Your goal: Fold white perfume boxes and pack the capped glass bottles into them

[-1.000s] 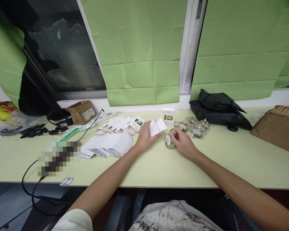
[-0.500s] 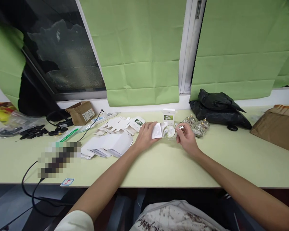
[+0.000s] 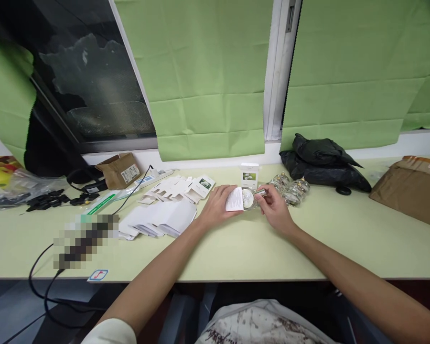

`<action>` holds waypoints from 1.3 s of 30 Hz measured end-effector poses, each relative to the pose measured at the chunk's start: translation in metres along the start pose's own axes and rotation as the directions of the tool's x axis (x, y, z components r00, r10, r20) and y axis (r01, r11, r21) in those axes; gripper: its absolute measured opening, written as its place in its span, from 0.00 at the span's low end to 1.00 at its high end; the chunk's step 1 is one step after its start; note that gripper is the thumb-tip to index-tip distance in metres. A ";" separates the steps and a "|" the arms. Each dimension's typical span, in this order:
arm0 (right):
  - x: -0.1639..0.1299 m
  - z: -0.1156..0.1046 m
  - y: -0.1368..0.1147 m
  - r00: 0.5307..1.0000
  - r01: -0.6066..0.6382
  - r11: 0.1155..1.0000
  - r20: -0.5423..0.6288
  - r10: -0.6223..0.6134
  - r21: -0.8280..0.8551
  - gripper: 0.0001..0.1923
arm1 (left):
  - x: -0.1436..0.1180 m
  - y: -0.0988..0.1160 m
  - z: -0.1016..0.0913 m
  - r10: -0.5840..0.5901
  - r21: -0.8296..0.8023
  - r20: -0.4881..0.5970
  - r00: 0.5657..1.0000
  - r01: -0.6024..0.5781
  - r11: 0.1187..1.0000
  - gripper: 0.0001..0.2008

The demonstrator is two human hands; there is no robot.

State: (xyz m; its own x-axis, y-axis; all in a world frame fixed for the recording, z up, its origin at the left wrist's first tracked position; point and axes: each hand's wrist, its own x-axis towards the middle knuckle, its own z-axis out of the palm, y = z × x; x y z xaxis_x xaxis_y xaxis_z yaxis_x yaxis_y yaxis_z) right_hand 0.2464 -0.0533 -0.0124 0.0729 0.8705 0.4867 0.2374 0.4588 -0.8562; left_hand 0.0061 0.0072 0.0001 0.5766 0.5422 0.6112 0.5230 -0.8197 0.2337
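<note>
short white fabric L sleeve I see remotely, plain-lookg., off-white fabric shirt front w/ irreg. dk-brown blotchy print, bare L forearm, bare R forearm, bare L hand, bare R hand

Table: pale green, bare along the front except a label at left edge. Left: black parts, small brown box, power strip, one blurred item. Centre-left: white cartons, two overlapping rows. Rear centre: upright box. Right: clustered jars, black bags stacked, large brown box.
</note>
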 end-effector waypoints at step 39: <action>-0.002 -0.003 -0.013 0.978 0.210 0.942 0.033 -0.208 -0.263 0.18 | -0.003 0.013 0.009 -0.177 -0.187 -0.120 0.977 0.152 0.970 0.40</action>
State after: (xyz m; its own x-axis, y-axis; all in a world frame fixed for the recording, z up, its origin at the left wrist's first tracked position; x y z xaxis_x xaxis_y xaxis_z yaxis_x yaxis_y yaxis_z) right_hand 0.2461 -0.0619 -0.0019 -0.0106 0.7614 0.6482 0.4932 0.5679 -0.6590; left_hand 0.0171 -0.0034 -0.0050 0.3959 0.6523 0.6463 0.4779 -0.7474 0.4616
